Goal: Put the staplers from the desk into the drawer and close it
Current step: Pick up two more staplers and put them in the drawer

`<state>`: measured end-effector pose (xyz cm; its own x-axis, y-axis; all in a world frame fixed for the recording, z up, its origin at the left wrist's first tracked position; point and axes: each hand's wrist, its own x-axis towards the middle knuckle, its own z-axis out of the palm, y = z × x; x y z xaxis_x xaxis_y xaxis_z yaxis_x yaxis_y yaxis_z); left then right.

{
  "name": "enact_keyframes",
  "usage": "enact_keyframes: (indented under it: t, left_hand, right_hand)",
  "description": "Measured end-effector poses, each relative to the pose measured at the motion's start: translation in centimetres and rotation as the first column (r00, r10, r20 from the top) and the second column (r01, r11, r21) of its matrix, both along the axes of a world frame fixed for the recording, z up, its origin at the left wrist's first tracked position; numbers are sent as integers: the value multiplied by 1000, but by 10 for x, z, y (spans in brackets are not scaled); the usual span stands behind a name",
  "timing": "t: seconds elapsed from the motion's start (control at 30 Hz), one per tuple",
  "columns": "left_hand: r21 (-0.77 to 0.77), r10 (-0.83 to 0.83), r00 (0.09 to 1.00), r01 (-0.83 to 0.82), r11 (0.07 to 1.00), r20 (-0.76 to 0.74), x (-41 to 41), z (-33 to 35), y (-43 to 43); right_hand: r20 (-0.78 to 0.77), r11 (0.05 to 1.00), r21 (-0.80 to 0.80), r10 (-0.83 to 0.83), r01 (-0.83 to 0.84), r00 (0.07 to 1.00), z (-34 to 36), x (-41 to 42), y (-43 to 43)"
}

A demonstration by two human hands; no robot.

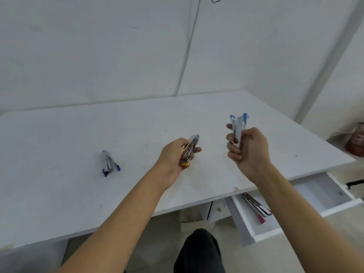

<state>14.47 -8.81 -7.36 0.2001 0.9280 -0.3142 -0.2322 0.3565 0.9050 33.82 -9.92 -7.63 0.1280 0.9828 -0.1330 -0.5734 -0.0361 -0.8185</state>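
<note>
My left hand (173, 158) grips a silver stapler with orange ends (189, 149) just above the middle of the white desk (59, 134). My right hand (249, 148) holds a silver stapler with blue ends (238, 125) upright, above the desk's right part. A third stapler, silver with purple ends (109, 164), lies on the desk to the left, apart from both hands. Below the desk's right front edge a white drawer (323, 194) stands pulled out. A silver stapler with a red end (257, 207) lies inside it near its left wall.
The desk backs onto a white wall with a thin cable (189, 46) hanging down it. A reddish-brown object (356, 140) sits at the far right beyond the desk. My dark-clothed knee (199, 253) shows below the desk's front edge.
</note>
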Motion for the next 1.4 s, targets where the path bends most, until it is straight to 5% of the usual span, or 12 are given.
enact_keyframes:
  t: [0.13,0.27,0.33,0.43,0.57,0.87,1.07,1.17,1.4]
  left_hand:
    - [23,-235,968,238,971,-90,49,5,-24]
    - [49,-505,778,560,827,-373,108,-1,-48]
    - [63,-561,630,693,718,-537,139,-11,-58]
    - [19,-613,478,798,603,-629,178,-32,-71]
    - [48,-497,385,825,564,-778,221,-60,-76]
    - [190,-94,290,808,557,-953,280,-123,-49]
    - [30,-233,207,806,591,-950,282,-135,-22]
    - [36,-284,245,810,585,-927,285,-134,-18]
    - [206,-180,422,718,665,-889,280,-124,-37]
  right_hand:
    - [178,995,5,-103,104,979,1,56,-24]
    - [430,988,-60,-102,142,897,-14,116,-61]
    - [637,981,-115,-48,157,769,-19,151,-85]
    - [884,957,-208,95,203,457,-18,195,-120]
    - [960,906,-270,280,325,16,-38,225,-136]
    - [903,900,-134,284,415,-323,-98,233,-89]
    - [827,858,-305,453,412,-332,-113,226,-61]
    - [851,864,-271,421,424,-315,-113,227,-57]
    - [950,885,-219,290,410,-118,-95,234,-71]
